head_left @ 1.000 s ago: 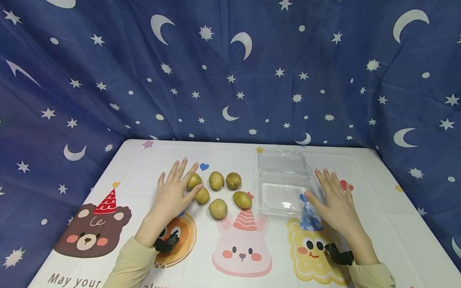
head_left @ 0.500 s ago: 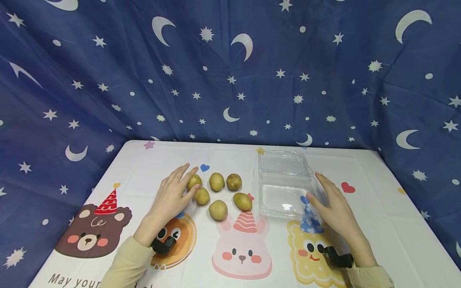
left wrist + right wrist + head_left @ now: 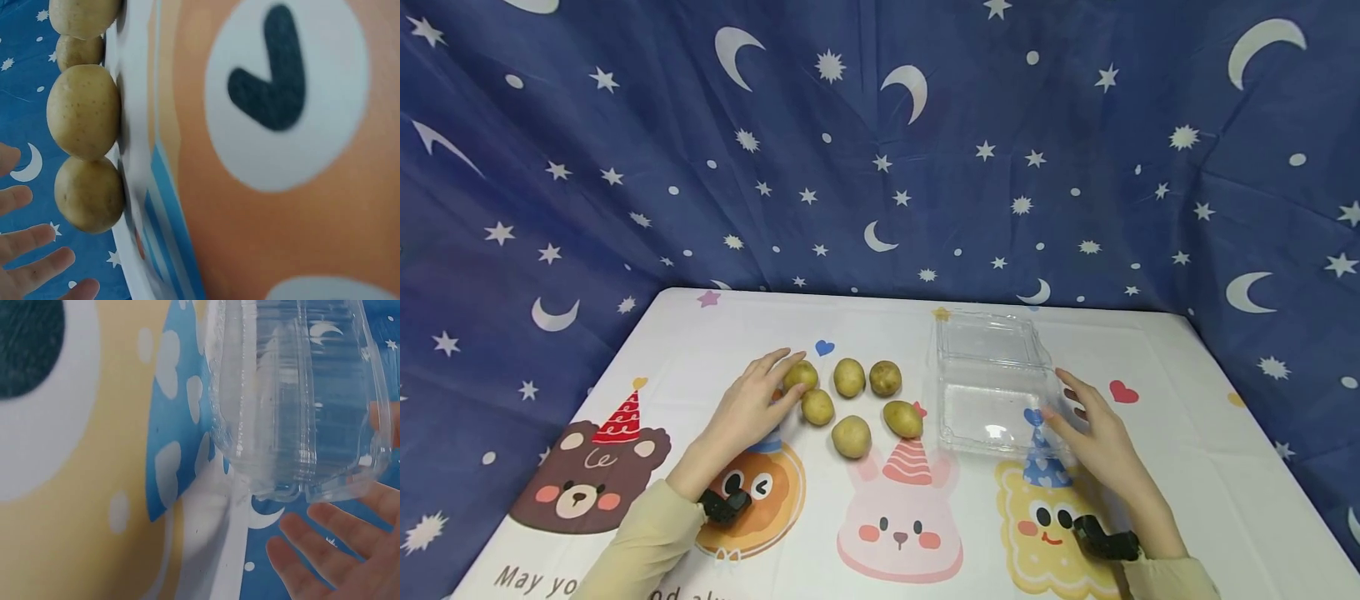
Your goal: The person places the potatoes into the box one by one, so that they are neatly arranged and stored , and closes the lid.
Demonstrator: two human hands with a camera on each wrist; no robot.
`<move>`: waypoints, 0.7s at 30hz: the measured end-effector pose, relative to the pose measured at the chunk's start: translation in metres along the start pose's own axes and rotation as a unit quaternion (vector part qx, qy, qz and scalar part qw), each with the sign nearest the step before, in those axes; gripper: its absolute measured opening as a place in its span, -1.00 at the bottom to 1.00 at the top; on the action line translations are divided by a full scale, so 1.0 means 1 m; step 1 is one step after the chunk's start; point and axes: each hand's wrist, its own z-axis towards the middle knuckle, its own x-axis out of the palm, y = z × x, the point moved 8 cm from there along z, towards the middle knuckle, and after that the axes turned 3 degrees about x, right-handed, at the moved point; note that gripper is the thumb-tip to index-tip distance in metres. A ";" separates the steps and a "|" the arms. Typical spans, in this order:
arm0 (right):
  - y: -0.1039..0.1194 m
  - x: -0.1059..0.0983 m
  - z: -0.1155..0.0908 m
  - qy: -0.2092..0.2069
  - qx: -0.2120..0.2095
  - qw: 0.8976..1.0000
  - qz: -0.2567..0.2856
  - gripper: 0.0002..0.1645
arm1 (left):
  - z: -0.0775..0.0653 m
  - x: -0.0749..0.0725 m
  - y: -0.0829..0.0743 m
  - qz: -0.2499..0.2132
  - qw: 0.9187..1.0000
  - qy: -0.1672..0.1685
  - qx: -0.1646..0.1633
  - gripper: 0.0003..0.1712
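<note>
Several small yellow potatoes [image 3: 852, 437] lie in a loose cluster on the tablecloth in the head view. My left hand [image 3: 748, 407] is at the cluster's left side, thumb and fingers spread beside the leftmost potato [image 3: 801, 376]. In the left wrist view, its fingers [image 3: 28, 240] are parted with a gap before the nearest potato [image 3: 89, 195]. To the right, a clear plastic clamshell box [image 3: 977, 445] lies with its lid laid back. My right hand [image 3: 1103, 442] is at the box's right side. Its fingers [image 3: 337, 550] are extended around the box's end in the right wrist view, holding nothing.
The white tablecloth [image 3: 1210, 433] is printed with a bear [image 3: 583, 483], a rabbit [image 3: 901, 533] and other cartoon figures. A dark blue curtain [image 3: 820, 167] with moons and stars rises behind the table and along its sides.
Both hands have lowered slightly, their spread fingers drawing closer together and bending more. The left hand has shifted a little left. The potatoes and box have stayed in place.
</note>
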 end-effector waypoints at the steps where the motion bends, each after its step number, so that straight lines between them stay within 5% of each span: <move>1: -0.001 0.000 0.000 0.001 0.000 1.000 0.005 -0.19 | 0.000 0.000 0.001 -0.003 1.000 0.003 0.000 -0.42; 21: -0.015 0.001 0.001 0.039 0.021 0.998 0.039 -0.27 | 0.006 0.011 0.012 -0.040 0.998 0.042 0.016 -0.46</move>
